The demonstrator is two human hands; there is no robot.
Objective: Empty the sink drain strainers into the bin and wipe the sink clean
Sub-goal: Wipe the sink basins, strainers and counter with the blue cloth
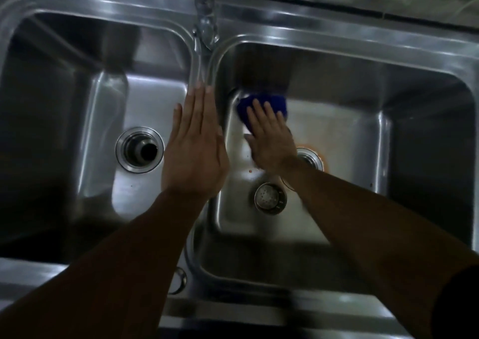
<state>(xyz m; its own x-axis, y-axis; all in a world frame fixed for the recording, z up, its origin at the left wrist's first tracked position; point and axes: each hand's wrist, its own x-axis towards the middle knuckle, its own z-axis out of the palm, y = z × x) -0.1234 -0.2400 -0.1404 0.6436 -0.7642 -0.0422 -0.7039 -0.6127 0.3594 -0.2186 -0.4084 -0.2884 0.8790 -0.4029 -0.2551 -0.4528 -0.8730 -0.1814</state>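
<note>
The left hand (193,154) lies flat with fingers straight and together along the divider (201,66) between the two basins, holding nothing; the right hand (269,139), fingers spread and fairly straight, presses a blue cloth (282,105) onto the floor of the right basin (337,131), at its 10 o'clock corner. One strainer (270,198) sits loose in that basin, at 6 o'clock from the right hand; the right drain (309,158) (ringed with orange staining) is half hidden by the wrist. The left drain (140,149) stands open at 9 o'clock from the left hand; the faucet (204,14) is at 12 o'clock.
</note>
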